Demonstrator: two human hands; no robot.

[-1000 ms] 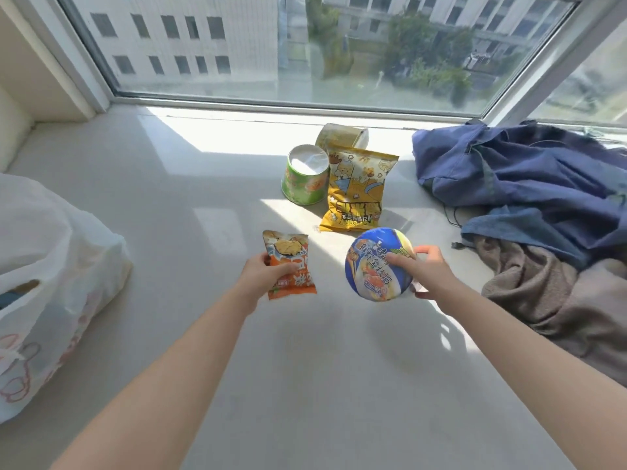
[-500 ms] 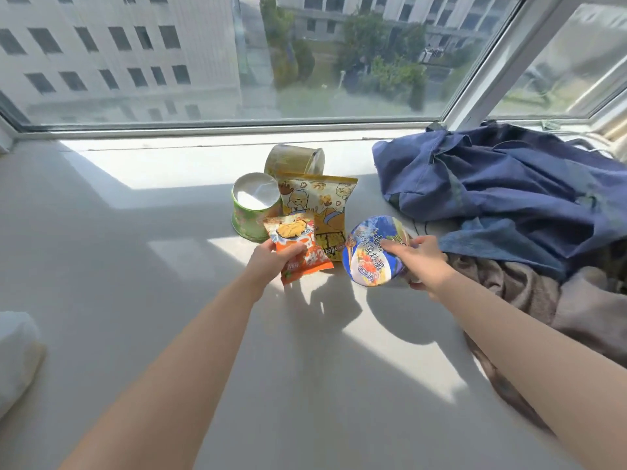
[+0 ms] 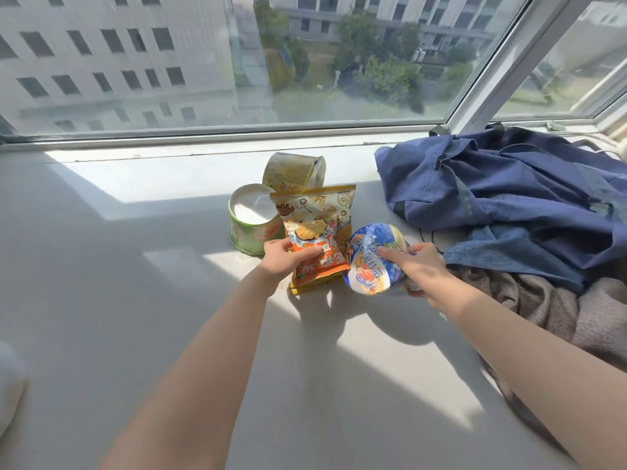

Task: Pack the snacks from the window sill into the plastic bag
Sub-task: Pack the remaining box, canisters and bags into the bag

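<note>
Both bare forearms reach out over the smooth, pale window sill (image 3: 135, 300), wrists level. The left hand (image 3: 281, 261) grips a small, glossy, crinkled orange packet (image 3: 319, 257), its fingers (image 3: 307, 254) curled over the lower half, thumb on the printed face. The packet's long axis runs away from the person, with the crimped end nearest. It overlaps a larger yellow foil packet (image 3: 315, 205) lying just beyond those fingers. The right hand (image 3: 419, 269) clasps a round noodle bowl (image 3: 368, 262), held off the sill and tipped so its shiny blue film lid faces back and to the left; the index finger lies across the lid and the rest wrap the rim. Beyond the left fingers a green cardboard tub (image 3: 249, 222) stands upright, white lid up, and a gold tub (image 3: 291, 173) lies on its side behind it. Right of the right fingers are a rumpled blue cloth (image 3: 509, 184) and a nubbly brown-grey cloth (image 3: 559, 307). Far left of the left fingers shows a soft white edge of the plastic bag (image 3: 8, 385).
</note>
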